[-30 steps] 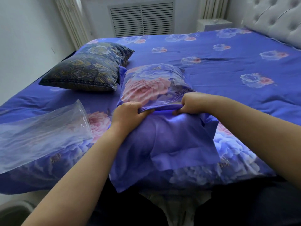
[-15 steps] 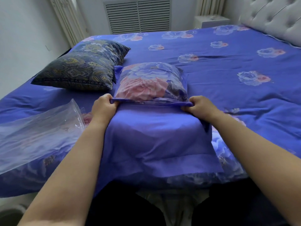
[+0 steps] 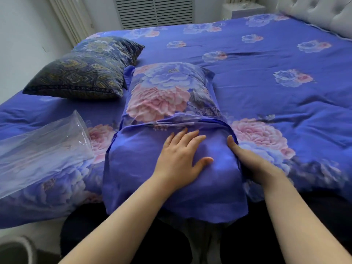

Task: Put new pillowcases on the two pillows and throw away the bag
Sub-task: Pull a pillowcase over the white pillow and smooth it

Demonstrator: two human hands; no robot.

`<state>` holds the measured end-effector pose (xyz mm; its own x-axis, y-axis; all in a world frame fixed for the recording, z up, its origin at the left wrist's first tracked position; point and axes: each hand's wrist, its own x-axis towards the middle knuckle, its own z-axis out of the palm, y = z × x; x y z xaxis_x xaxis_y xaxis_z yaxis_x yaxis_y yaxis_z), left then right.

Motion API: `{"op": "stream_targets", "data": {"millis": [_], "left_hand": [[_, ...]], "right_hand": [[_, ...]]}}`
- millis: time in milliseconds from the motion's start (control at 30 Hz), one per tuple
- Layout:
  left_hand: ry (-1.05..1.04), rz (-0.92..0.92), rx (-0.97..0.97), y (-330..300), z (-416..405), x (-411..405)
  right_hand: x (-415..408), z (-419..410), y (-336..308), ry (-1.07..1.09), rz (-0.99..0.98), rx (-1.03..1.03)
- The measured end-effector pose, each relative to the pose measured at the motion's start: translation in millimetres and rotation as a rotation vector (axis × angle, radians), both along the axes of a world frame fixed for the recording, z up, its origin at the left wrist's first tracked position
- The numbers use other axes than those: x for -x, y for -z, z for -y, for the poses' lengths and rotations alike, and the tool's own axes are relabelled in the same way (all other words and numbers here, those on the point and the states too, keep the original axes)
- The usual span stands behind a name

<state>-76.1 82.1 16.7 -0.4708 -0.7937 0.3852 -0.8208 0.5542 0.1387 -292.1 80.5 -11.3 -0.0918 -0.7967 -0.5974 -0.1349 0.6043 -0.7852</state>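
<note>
A pillow in a new blue pillowcase (image 3: 167, 96) with pink and blue flowers lies in the middle of the bed, its plain blue open end toward me. My left hand (image 3: 181, 159) presses flat on that plain blue fabric, fingers spread. At the pillow's right side is my right hand (image 3: 253, 162), with its thumb on the piped edge of the opening and its fingers hidden under the fabric. A second pillow (image 3: 85, 71) in a dark paisley cover lies at the far left. The clear plastic bag (image 3: 42, 149) lies on the bed to my left.
The bed (image 3: 266, 63) has a matching blue floral cover. A tufted grey headboard (image 3: 323, 14) stands at the far right, with a vent panel (image 3: 156, 10) and a small white cabinet (image 3: 245, 10) behind the bed. A grey round object (image 3: 15, 250) sits on the floor at lower left.
Both hands have let go of the fold line they gripped. My left hand now lies flat on the blue end and my right hand has dropped to the pillow's right side.
</note>
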Motion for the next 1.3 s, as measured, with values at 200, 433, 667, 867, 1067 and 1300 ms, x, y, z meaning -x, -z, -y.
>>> {"op": "stream_targets", "data": {"millis": [200, 433, 667, 867, 1067, 1300], "left_hand": [[-0.096, 0.126, -0.074, 20, 5, 12], [-0.087, -0.121, 0.075, 23, -12, 14], [-0.101, -0.389, 0.078, 40, -55, 29], [0.051, -0.361, 0.086, 60, -74, 27], [0.075, -0.205, -0.051, 59, -66, 27], [-0.08, -0.458, -0.38, 32, -56, 20]], "right_hand": [[18, -21, -6, -0.029, -0.401, 0.303], [16, -55, -32, -0.315, -0.679, 0.337], [8, -72, -30, -0.539, -0.762, 0.293], [9, -86, -29, -0.405, -0.729, 0.394], [-8, -95, -21, -0.046, -0.439, 0.606], [-46, -90, 2, 0.195, -0.249, 0.688]]}}
